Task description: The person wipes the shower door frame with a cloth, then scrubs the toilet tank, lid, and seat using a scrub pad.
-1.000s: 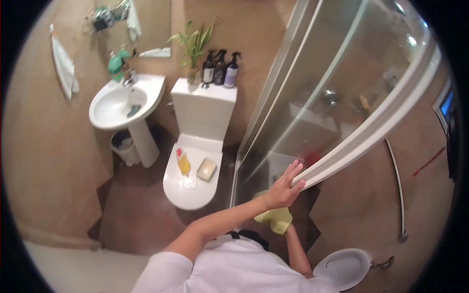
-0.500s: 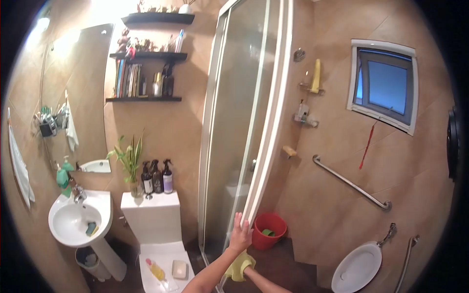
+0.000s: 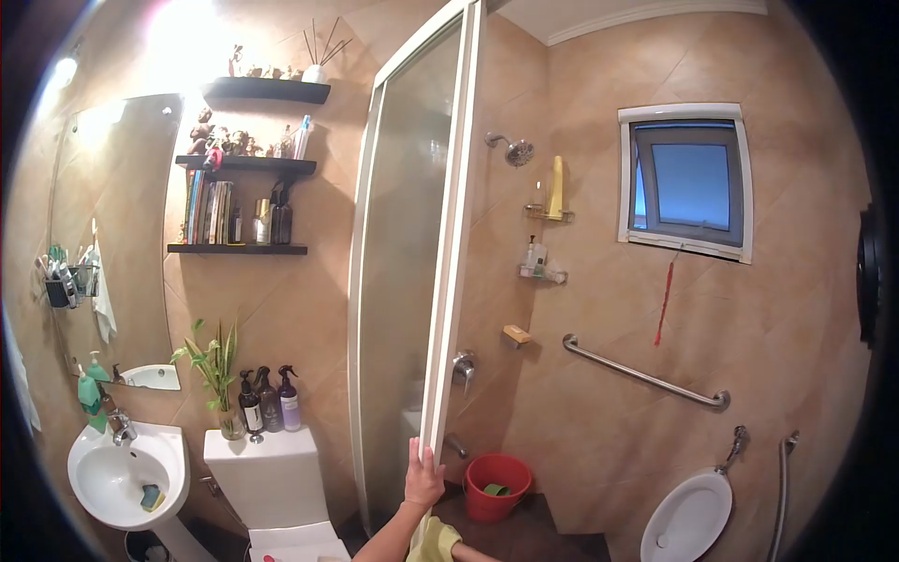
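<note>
The left hand (image 3: 424,480) is up against the white frame (image 3: 453,234) of the shower door (image 3: 405,262), low down on its near edge. Its fingers point up and are mostly straight, so it looks partly open. I cannot tell if it grips the frame tight or just rests there. Just below it, at the bottom of the view, is a yellow cloth (image 3: 434,541). The right arm (image 3: 471,554) comes to the cloth from the right. The right hand does not show, so I cannot tell how open it is or how it holds the cloth.

The cloth looks soft and light, and it should bend and bunch up with ease. A good handful from its middle would be a fine way to hold it. The door looks tall and stiff, and likely a bit heavy. Its glass could be slippery if wet, and it could break if hit hard. The frame seems the best part to hold.

To the right of the cloth and farther off, a red bucket (image 3: 496,509) stands on the dark floor (image 3: 576,543). The white toilet (image 3: 267,478) is to the left.
</note>
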A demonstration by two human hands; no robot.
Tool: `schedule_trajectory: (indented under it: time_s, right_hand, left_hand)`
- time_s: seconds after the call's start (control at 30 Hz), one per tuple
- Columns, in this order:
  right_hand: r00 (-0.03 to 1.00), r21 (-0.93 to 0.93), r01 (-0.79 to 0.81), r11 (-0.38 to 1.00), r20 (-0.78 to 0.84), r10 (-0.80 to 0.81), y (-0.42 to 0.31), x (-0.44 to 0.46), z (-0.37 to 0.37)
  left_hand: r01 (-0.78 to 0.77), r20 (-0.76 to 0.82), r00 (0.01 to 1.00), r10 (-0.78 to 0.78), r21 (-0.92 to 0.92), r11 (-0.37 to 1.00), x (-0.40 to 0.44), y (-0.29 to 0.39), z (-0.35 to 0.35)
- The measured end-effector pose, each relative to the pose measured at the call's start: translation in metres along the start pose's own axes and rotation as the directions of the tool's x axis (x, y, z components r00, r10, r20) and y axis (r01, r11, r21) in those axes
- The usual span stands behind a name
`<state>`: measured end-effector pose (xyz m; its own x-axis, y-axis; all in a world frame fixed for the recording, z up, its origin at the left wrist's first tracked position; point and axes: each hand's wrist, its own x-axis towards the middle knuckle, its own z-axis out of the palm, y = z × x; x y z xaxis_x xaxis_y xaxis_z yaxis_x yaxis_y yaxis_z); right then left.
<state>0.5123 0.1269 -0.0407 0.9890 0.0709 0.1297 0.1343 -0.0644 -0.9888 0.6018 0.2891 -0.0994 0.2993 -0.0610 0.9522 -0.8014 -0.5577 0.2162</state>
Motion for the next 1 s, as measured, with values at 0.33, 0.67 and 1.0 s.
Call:
schedule_trajectory:
  time_s: [0.33,0.67,1.0]
  right_hand:
    - [0.998,-0.040,0.002,0.999,-0.064,-0.005,-0.014,-0.015,-0.024]
    - [0.745,-0.578,0.453,0.679,-0.174,-0.644,-0.256,-0.021,-0.122]
    - [-0.421,-0.910,-0.285,-0.301,0.401,-0.814,-0.733,0.019,-0.115]
  left_hand:
    - [0.003,0.039,0.999,-0.003,-0.005,1.000,0.009,-0.023,0.003]
    - [-0.058,0.000,0.998,0.058,-0.049,0.997,0.014,-0.022,-0.003]
    - [0.056,0.055,0.997,-0.056,0.005,0.998,0.007,-0.015,-0.001]
